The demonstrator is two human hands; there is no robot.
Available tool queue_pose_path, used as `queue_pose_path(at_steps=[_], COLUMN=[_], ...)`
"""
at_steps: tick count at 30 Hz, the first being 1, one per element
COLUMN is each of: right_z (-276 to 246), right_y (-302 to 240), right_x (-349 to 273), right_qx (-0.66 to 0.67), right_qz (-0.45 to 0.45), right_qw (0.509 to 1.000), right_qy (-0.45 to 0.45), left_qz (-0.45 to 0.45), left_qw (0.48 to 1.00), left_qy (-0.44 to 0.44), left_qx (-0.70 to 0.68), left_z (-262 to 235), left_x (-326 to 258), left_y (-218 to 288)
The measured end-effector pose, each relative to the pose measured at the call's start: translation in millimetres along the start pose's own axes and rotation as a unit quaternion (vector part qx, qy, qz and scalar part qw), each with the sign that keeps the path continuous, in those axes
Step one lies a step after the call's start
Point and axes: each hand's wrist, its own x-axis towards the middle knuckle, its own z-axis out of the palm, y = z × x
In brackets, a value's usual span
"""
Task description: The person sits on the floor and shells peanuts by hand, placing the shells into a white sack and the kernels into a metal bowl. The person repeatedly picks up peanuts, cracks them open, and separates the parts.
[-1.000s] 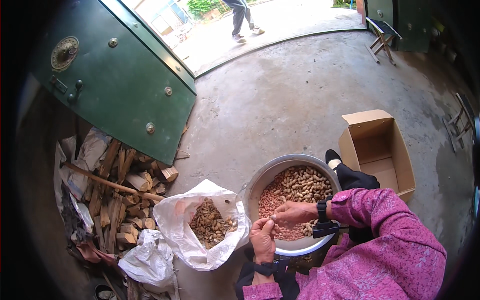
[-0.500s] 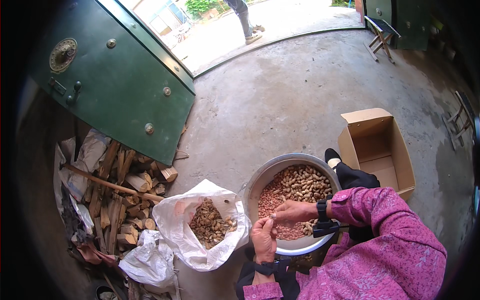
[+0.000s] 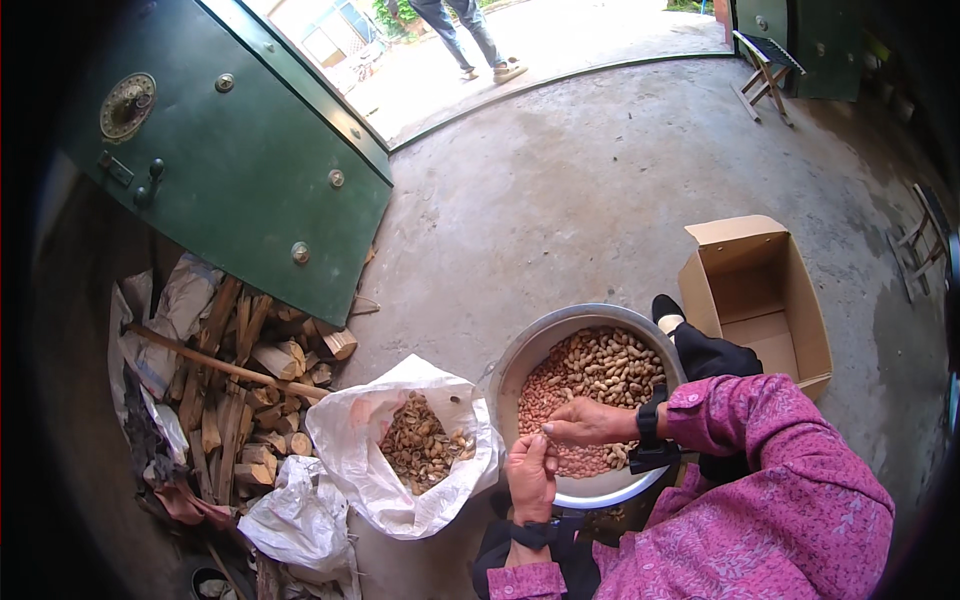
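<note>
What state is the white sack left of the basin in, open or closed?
Open: the sack's mouth is spread wide, and a heap of brown shells shows inside.

Bright light [image 3: 600, 35] shines past the far edge of the gray floor [image 3: 520, 190], between a green door [image 3: 250, 165] and a stool [image 3: 769, 50].

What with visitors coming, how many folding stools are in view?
2: one folding stool at the upper right, a second stool lower down by the right edge. Any under the person would be hidden.
</note>
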Motion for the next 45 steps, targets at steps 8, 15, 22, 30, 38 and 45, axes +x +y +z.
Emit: queue_pose_path(at_steps=[8,15,22,30,38,45], right_z=[1,3,-7,-10,-11,-12], right_y=[-17,-14,-22,-22,-13,-26], right_x=[-4,-4,-7,-8,-9,-11], right_qx=[-0.012,0.156,0.135,0.011,-0.086,0.149], right_qz=[0.006,0.082,0.071,0.036,-0.057,0.068], right_qw=[1.000,0.984,0.988,0.999,0.993,0.986], right_qy=[0.017,-0.007,-0.036,0.015,0.048,-0.033], left_qz=[-0.072,-0.046,-0.040,0.008,0.017,-0.023], left_qw=[0.989,0.988,0.988,1.000,1.000,0.992], left_qy=[-0.046,-0.062,-0.067,-0.025,-0.005,-0.074], left_qx=[-0.122,-0.136,-0.134,-0.005,0.017,-0.099], left_z=[2,8,12,11,16,13], left_x=[-2,-3,0,7,5,2], left_y=[3,2,5,4,4,7])
